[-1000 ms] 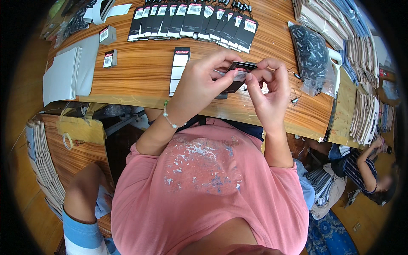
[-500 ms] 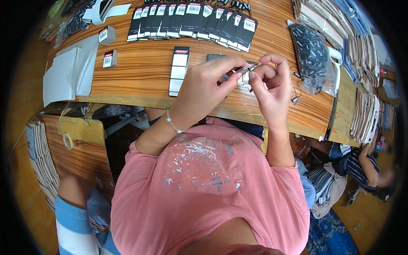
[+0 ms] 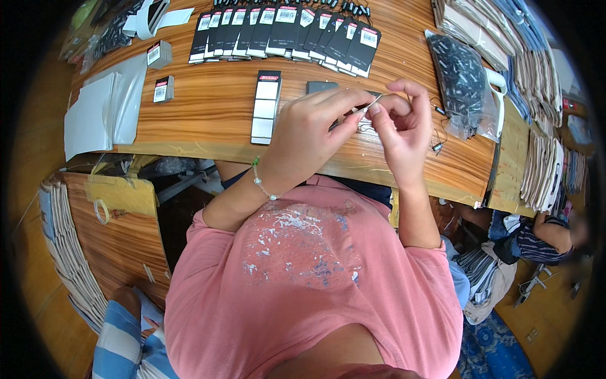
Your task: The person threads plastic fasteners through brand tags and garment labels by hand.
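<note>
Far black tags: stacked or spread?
Spread: the black tags overlap in a fanned row on the table, their white labels showing side by side.

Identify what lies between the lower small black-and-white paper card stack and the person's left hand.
In the head view, a tall black card stack with white panels, close to the left hand.

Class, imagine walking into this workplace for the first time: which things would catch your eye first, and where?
First comes the pink shirt, filling the lower middle, speckled white and blue across the chest. Above it, over the table, the left hand and right hand meet at a thin tag seen edge-on. Beyond them, a row of black tags overlaps along the top.
</note>
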`<state>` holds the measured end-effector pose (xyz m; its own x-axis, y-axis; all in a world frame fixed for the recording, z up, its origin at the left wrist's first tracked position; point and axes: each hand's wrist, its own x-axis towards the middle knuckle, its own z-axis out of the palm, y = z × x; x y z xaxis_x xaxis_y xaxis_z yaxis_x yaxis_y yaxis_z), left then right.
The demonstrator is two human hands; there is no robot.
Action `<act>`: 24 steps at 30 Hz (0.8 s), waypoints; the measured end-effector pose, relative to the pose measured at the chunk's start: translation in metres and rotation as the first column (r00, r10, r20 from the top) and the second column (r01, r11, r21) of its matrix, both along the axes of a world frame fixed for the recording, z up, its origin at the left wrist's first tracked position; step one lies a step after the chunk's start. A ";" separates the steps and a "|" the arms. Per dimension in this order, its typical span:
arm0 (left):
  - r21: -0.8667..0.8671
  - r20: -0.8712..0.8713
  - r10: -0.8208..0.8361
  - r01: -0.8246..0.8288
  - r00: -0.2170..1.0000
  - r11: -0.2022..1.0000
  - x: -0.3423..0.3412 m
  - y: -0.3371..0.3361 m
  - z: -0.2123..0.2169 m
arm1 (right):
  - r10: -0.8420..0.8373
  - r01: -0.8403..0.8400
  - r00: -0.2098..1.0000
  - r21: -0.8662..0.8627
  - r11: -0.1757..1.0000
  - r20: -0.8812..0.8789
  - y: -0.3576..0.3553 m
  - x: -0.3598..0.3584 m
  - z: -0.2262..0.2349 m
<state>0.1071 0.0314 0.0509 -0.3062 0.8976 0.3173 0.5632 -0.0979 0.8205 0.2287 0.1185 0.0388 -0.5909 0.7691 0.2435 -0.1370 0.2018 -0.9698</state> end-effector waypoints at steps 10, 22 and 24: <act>0.352 -0.506 0.153 0.042 0.849 0.935 -0.013 0.001 0.001 | 0.159 -0.199 0.980 -0.470 0.860 -0.123 0.003 0.009 0.012; 0.311 -0.597 -0.013 0.246 0.802 0.918 -0.016 -0.004 -0.008 | -0.093 -0.045 0.980 -0.655 0.754 -0.174 -0.004 0.004 0.003; 0.266 -0.521 -0.084 0.255 0.849 0.930 -0.013 -0.004 -0.014 | -0.147 0.023 0.970 -0.527 0.850 -0.195 0.002 0.009 0.007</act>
